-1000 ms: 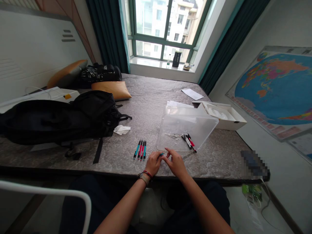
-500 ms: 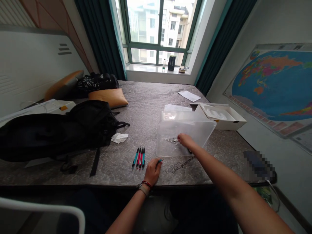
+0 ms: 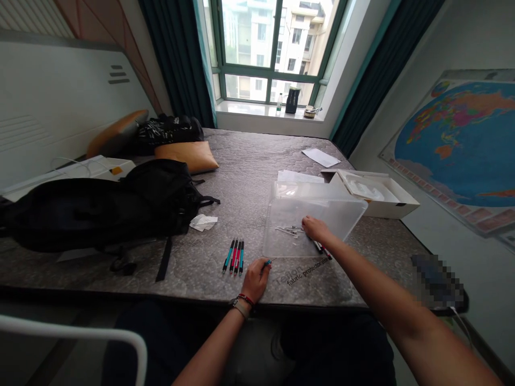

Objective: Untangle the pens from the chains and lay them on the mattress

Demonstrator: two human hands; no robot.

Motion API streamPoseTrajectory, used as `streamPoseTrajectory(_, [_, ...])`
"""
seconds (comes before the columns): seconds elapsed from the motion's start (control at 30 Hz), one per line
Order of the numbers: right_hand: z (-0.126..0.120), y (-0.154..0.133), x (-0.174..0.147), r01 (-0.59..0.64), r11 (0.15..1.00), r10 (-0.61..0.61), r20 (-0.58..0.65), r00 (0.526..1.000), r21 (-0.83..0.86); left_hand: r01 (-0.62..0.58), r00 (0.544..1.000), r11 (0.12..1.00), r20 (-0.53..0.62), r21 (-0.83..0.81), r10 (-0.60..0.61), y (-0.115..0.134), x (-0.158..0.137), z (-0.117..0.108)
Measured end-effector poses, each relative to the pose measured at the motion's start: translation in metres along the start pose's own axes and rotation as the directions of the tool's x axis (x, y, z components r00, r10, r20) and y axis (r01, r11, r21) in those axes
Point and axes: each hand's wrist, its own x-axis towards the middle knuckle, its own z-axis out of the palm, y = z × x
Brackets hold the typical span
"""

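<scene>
My left hand (image 3: pixel 256 277) rests near the front edge of the mattress, its fingers closed around a blue pen (image 3: pixel 268 262) whose thin tip points right. To its left, several blue and red pens (image 3: pixel 234 256) with black ends lie side by side. My right hand (image 3: pixel 314 228) reaches into a clear plastic box (image 3: pixel 277 206), fingers pinched together; what they hold, if anything, I cannot make out. Beside those fingers in the box lie several thin silvery pieces (image 3: pixel 288 231). Dark and red sticks, probably pens (image 3: pixel 322 249), show partly under my right wrist.
A crumpled white tissue (image 3: pixel 204 222) and a black backpack (image 3: pixel 120 209) lie on the left. Behind the clear box are paper sheets (image 3: pixel 321 157) and an open white box (image 3: pixel 396 201). A blurred dark device (image 3: pixel 436 281) with a cable sits at the right edge.
My right hand has moved slightly rightward relative to the silvery pieces, and more of the sticks under its wrist shows. My left hand keeps the blue pen. The whole view has shifted a little.
</scene>
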Motion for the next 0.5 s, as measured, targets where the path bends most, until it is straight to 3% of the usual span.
streamPoseTrajectory(0.07, [0.002,-0.001,-0.017,-0.039,0.979,0.070,-0.151,0.986,0.200,0.015,1.000,1.000,-0.018,-0.027,-0.016,0.000,0.000,0.000])
streamPoseTrajectory(0.1, [0.007,-0.003,-0.028,-0.034,0.926,0.124,-0.219,0.968,0.375,0.021,0.999,0.999,-0.024,-0.037,-0.022,0.001,-0.001,-0.001])
streamPoseTrajectory(0.2, [0.029,-0.021,-0.063,0.068,0.617,0.271,-0.293,0.917,0.784,0.016,1.000,0.999,-0.019,-0.048,-0.017,0.002,-0.001,-0.001])
streamPoseTrajectory(0.27, [0.045,-0.043,-0.085,0.098,0.424,0.391,-0.280,0.877,0.900,0.011,1.000,0.999,-0.010,-0.051,-0.012,0.003,-0.002,-0.002])
streamPoseTrajectory(0.33, [0.053,-0.070,-0.103,0.103,0.259,0.432,-0.211,0.877,0.960,0.025,1.000,0.998,-0.014,-0.058,-0.026,0.004,-0.003,-0.002])
streamPoseTrajectory(0.43, [0.050,-0.112,-0.122,0.055,0.008,0.340,-0.054,0.939,0.998,0.050,0.999,0.997,-0.017,-0.058,-0.051,0.006,-0.004,-0.003])
streamPoseTrajectory(0.5, [0.043,-0.132,-0.129,0.059,-0.096,0.282,-0.030,0.959,0.994,0.051,0.999,0.998,0.000,-0.047,-0.051,0.007,-0.004,-0.003])
